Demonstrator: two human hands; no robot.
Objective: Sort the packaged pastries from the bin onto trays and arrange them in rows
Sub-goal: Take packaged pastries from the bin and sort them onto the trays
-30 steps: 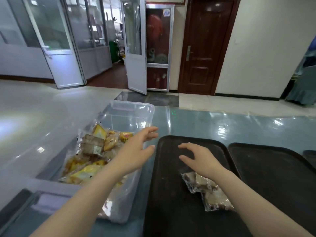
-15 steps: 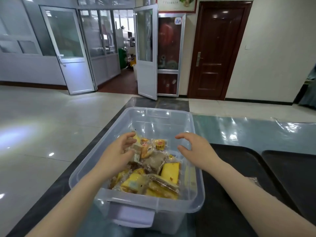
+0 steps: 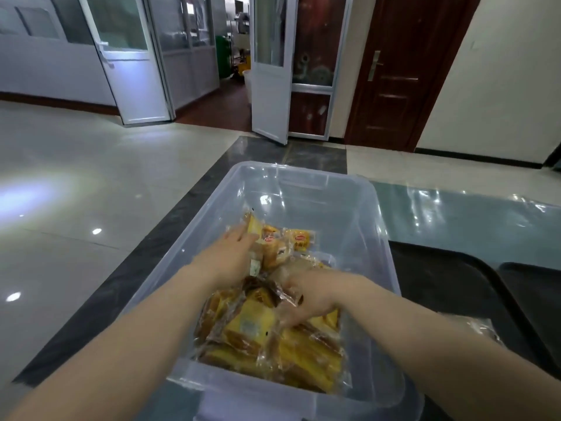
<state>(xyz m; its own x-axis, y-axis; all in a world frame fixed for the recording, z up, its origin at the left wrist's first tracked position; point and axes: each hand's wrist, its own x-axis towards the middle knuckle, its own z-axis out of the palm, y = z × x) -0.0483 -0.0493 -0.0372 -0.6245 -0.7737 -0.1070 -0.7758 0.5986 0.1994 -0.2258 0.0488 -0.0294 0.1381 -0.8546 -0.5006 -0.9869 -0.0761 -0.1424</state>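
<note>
Both hands are down inside the clear plastic bin (image 3: 306, 189), among the packaged pastries (image 3: 267, 335) heaped in its near half. The left hand (image 3: 230, 256) lies flat with fingers spread loosely on the wrappers at the far edge of the pile, gripping nothing, while the right hand (image 3: 306, 296) curls its fingers into a clear-wrapped brown pastry (image 3: 267, 291) atop the heap. Right of the bin, a black tray (image 3: 449, 287) sits on the glossy surface (image 3: 467, 220).

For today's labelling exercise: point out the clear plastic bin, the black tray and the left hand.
clear plastic bin (image 3: 303, 183): head view, far rim.
black tray (image 3: 449, 284): head view, bare surface.
left hand (image 3: 227, 256): head view, back of hand.
</note>
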